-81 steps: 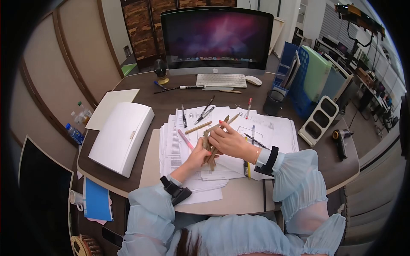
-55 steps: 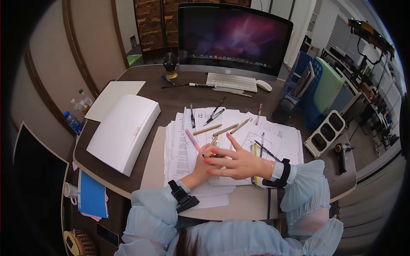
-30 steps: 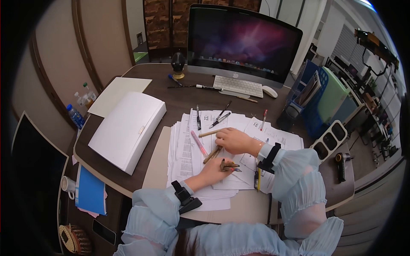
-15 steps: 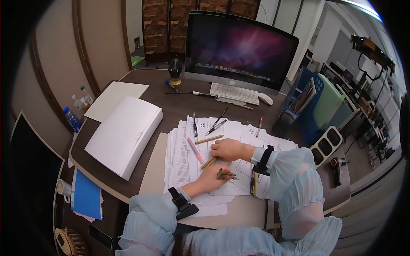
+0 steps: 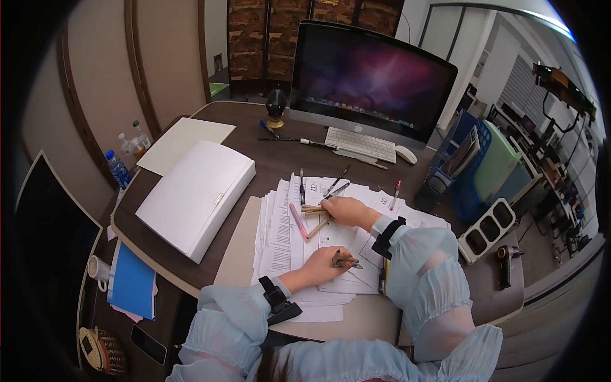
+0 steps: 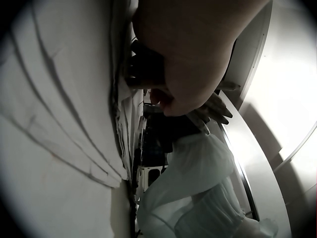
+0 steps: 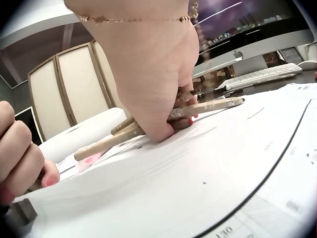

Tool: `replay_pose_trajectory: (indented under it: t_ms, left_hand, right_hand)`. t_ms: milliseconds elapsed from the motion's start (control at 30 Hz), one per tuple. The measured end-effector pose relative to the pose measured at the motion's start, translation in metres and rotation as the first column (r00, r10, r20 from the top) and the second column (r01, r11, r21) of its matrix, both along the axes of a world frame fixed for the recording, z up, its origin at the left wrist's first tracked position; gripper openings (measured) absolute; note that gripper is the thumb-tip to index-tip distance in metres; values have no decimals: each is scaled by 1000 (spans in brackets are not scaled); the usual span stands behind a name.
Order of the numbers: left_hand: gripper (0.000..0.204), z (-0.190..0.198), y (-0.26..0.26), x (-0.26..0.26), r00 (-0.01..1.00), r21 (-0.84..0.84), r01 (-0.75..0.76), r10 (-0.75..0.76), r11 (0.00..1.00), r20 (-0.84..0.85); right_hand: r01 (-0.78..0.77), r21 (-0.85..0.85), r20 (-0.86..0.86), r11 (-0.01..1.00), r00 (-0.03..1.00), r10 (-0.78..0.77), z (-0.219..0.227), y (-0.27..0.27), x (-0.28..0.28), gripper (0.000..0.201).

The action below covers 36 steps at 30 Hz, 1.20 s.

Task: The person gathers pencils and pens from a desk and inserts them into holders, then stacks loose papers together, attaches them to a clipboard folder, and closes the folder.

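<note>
My left hand (image 5: pixel 318 267) is curled round a bundle of wooden pencils (image 5: pixel 344 259) above the papers (image 5: pixel 275 254); in the left wrist view their tips (image 6: pixel 215 109) stick out past the hand (image 6: pixel 183 64). Farther up the stack, my right hand (image 5: pixel 350 211) pinches tan pencils (image 5: pixel 313 209) low over the sheets. The right wrist view shows one pencil (image 7: pixel 218 106) passing under the fingers of that hand (image 7: pixel 148 74), and others (image 7: pixel 106 144) pointing to the left. Beside them lies a pink pen (image 5: pixel 297 219). The right hand partly hides the pencils.
Black pens (image 5: pixel 302 188) and a red pen (image 5: pixel 396 194) lie on the papers. A white box (image 5: pixel 194 191) stands at the left, a keyboard (image 5: pixel 361 144) and monitor (image 5: pixel 372 79) behind. On the right are a mesh cup (image 5: pixel 431 191), file holders (image 5: pixel 487 153) and a white three-slot frame (image 5: pixel 487 230).
The right hand, earlier spread above the left, came down onto the papers and has since moved toward the monitor, with pencils at its fingers. The left hand keeps its bundle. The head view has shifted slightly.
</note>
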State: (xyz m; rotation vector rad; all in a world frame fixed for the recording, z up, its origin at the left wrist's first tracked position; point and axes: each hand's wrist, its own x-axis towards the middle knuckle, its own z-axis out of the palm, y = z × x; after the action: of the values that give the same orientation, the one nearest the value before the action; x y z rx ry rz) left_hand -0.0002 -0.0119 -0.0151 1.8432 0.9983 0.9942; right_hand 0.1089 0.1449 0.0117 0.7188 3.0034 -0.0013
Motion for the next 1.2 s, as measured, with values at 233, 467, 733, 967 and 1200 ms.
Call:
replay_pose_trajectory:
  t_ms: [233,467,733,967,1200]
  left_hand:
    - [12,-7,2,4,973,-56,-71,81,996,217]
    - [17,0,11,-4,644,-333,-403,523,852,559]
    - [28,-3,9,0,831,-369,-170,334,914,444]
    - [38,6,6,-2,858,-262,-127,238,957,455]
    - [25,7,5,-2,830,-399,-77,280,914,482]
  right_hand:
    - [-144,351,-47,925,984,171,35,-4,25,12]
    - [-308,435,71,846,948,309,93,-20,64,12]
    - [-409,447,272,796,910,314,68,-89,28,5]
    - [-321,678,183,662,945,271,73,-101,18,10]
    - [-280,627,35,727,942,333,77,-92,40,34]
